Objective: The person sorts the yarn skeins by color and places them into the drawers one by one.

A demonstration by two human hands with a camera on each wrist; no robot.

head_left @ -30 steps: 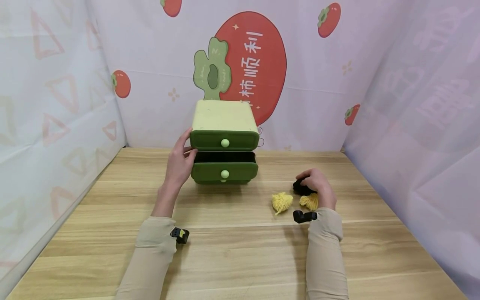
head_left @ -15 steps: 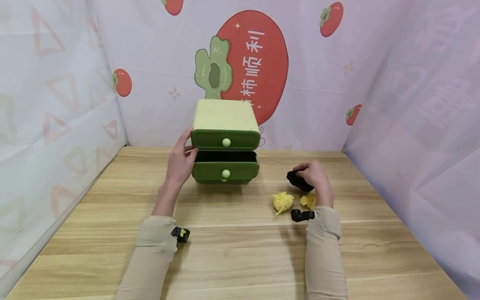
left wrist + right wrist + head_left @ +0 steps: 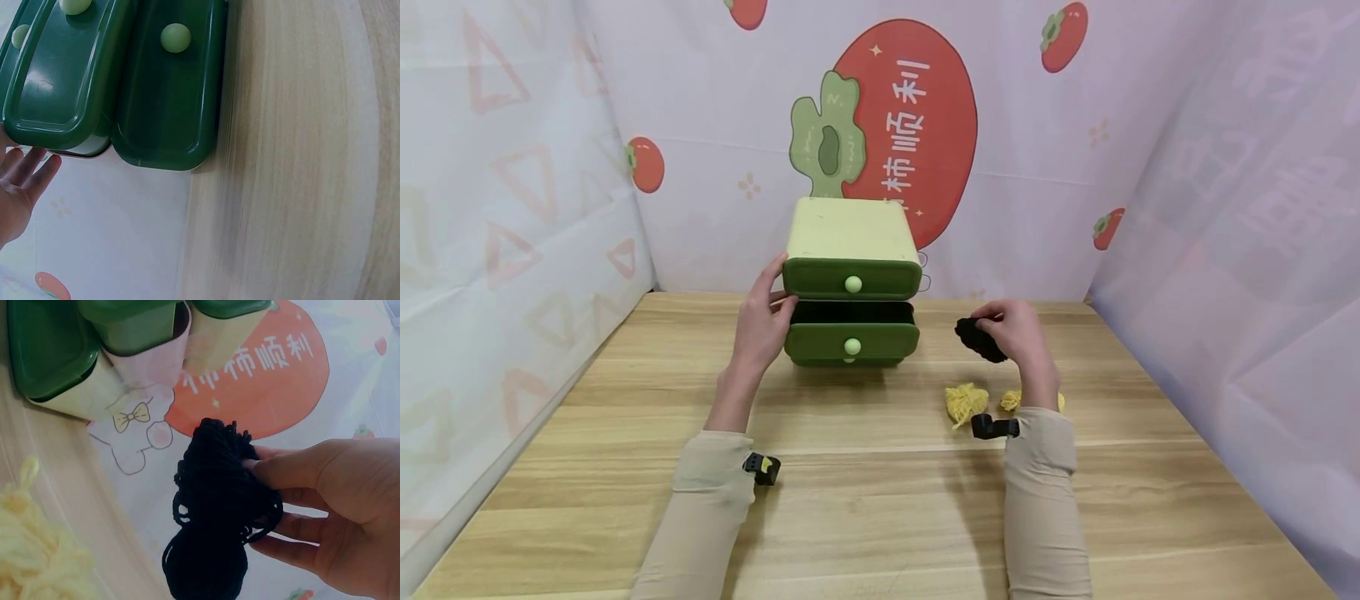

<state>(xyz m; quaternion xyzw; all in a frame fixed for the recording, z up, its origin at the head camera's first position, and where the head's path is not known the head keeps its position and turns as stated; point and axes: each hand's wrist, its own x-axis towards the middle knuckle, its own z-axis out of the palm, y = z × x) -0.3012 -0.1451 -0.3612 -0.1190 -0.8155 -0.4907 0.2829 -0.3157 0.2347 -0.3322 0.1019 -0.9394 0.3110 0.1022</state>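
The right hand [image 3: 1017, 335] has the black yarn bundle [image 3: 977, 340] pinched between thumb and fingers, held above the counter [image 3: 865, 517] to the right of the drawer unit [image 3: 853, 229]; the left hand [image 3: 762, 329], well apart from it, rests fairly straight fingers against the unit's left side. To handle the yarn well, I'd pinch lightly but through several strands at once, since one slack loop could stretch or snag, and I'd carry it clear of the corners of the middle drawer [image 3: 816, 342], which is pulled out. The left hand would do best to brace gently, as the unit looks light enough to shift if bumped. The yarn seems soft and stringy, gathered at a waist above a rounded clump, with stray loops at the sides. The drawer fronts are smooth, glossy green, perhaps plastic, with rounded corners and pale ball-shaped knobs [image 3: 853, 284]. On the wood-grained counter, a shaggy yellow bundle [image 3: 966, 403] lies near a second yellow bundle [image 3: 1010, 401], partly hidden.
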